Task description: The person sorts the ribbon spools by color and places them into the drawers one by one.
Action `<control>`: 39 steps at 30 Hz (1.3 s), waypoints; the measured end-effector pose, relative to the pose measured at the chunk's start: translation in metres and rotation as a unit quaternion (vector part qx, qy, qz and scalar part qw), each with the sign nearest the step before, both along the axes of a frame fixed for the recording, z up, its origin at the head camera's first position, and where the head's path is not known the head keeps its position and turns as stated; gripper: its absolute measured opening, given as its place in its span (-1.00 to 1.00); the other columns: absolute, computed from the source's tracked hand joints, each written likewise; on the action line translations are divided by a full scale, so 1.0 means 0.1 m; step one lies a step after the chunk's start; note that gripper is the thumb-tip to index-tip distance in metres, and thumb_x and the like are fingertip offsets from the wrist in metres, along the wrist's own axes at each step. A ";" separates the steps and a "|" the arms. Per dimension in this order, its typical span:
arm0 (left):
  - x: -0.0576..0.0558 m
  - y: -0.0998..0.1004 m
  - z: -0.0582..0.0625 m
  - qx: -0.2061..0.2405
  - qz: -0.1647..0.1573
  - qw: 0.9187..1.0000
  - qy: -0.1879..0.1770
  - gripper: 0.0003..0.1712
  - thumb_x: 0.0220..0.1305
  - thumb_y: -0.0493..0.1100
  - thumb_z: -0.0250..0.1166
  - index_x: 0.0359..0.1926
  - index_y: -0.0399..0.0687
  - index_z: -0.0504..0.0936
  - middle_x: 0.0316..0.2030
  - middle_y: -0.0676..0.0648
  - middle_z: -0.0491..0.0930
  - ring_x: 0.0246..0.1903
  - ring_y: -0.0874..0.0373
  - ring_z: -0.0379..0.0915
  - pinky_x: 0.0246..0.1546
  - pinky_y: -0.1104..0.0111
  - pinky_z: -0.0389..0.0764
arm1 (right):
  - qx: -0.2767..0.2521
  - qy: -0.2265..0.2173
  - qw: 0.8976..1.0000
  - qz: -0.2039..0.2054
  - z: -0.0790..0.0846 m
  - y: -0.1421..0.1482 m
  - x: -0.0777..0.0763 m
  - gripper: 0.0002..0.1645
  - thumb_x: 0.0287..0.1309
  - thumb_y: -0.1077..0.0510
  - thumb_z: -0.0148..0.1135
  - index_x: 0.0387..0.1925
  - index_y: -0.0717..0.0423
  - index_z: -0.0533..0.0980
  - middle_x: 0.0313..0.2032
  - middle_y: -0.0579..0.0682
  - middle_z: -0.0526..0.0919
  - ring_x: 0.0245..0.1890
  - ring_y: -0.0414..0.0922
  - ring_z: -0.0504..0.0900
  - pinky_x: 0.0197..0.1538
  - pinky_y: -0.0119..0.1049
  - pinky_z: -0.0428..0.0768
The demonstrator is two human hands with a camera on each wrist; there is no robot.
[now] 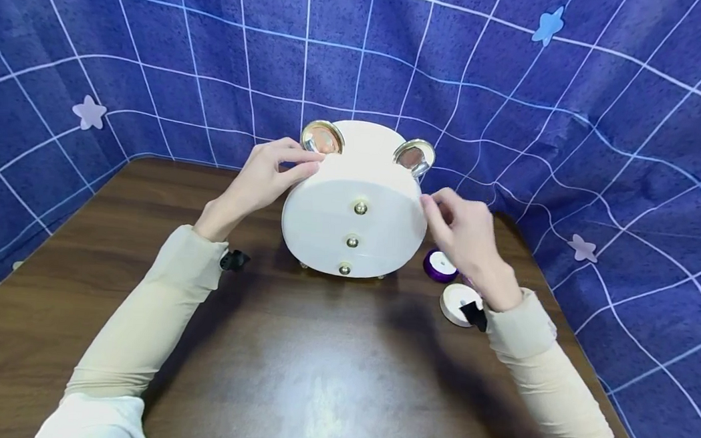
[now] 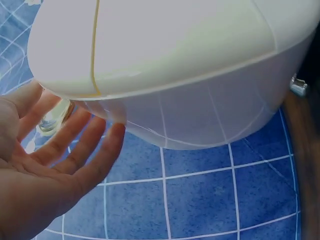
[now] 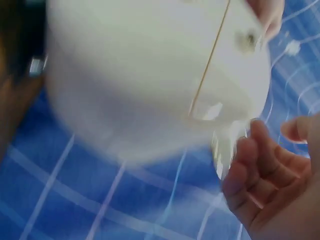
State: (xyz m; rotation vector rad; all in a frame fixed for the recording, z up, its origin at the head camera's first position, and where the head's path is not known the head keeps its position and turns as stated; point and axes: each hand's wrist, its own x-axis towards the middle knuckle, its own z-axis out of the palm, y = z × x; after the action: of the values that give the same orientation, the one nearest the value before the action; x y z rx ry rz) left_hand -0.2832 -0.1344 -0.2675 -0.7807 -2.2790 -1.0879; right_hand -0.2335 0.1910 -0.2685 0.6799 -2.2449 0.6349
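A white rounded drawer box [image 1: 353,229] with gold knobs and two round gold-rimmed ears stands toward the back of the table. My left hand [image 1: 272,170] reaches its upper left edge, thumb and index fingertip right at the rim just below the left ear [image 1: 322,138]. In the left wrist view the fingers are fairly straight, tips against the box's side. Beside the upper right edge is my right hand [image 1: 463,229], fingers loosely bent. The right wrist view is blurred; there the fingertips [image 3: 245,150] overlap the right ear [image 3: 223,150], with nothing gripped.
On the brown wooden table [image 1: 318,351], a purple ribbon spool [image 1: 441,265] and a white spool [image 1: 458,304] lie right of the box, partly under my right forearm. A blue gridded cloth [image 1: 228,57] with star shapes hangs behind and along the right side.
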 end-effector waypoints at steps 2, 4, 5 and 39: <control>0.00 0.01 -0.01 0.002 0.005 1.000 -0.002 -0.73 0.26 -0.10 0.31 -0.04 -0.04 0.73 -0.28 -0.10 0.65 -0.32 0.17 0.44 -0.32 0.48 0.37 | -0.035 -0.042 0.997 0.053 -0.04 -0.16 0.05 -0.69 0.31 0.10 0.14 -0.51 0.13 0.61 -0.78 -0.09 0.51 -0.75 -0.25 0.42 -0.60 -0.42 0.37; -0.01 0.02 -0.02 0.004 0.005 1.000 -0.001 -0.73 0.26 -0.11 0.32 -0.04 -0.04 0.73 -0.29 -0.12 0.65 -0.33 0.16 0.44 -0.33 0.49 0.36 | -0.082 -0.135 0.982 0.102 -0.09 -0.31 0.09 -0.64 0.34 0.08 0.11 -0.49 0.18 0.63 -0.79 -0.07 0.53 -0.78 -0.26 0.46 -0.64 -0.43 0.43; -0.01 0.02 -0.02 0.005 0.005 1.000 0.000 -0.73 0.26 -0.11 0.32 -0.05 -0.04 0.73 -0.28 -0.12 0.65 -0.32 0.16 0.44 -0.32 0.49 0.36 | -0.107 -0.196 0.967 0.124 -0.10 -0.38 0.10 -0.61 0.37 0.05 0.07 -0.45 0.22 0.63 -0.79 -0.06 0.54 -0.80 -0.25 0.47 -0.66 -0.41 0.45; 0.00 0.02 0.00 -0.015 -0.002 1.000 0.001 -0.73 0.28 -0.12 0.30 -0.03 -0.07 0.73 -0.27 -0.15 0.64 -0.38 0.13 0.36 -0.35 0.44 0.33 | -0.384 -0.551 0.712 0.204 -0.26 -0.94 0.17 -0.39 0.36 -0.21 -0.19 -0.40 0.15 0.58 -0.83 -0.11 0.45 -0.84 -0.18 0.36 -0.58 -0.35 0.35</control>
State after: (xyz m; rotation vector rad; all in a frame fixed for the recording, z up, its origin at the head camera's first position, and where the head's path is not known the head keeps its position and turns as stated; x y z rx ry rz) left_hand -0.2828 -0.1319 -0.2672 -0.7972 -2.2975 -1.0559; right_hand -0.2164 0.0967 -0.2940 0.3362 -2.3539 2.5690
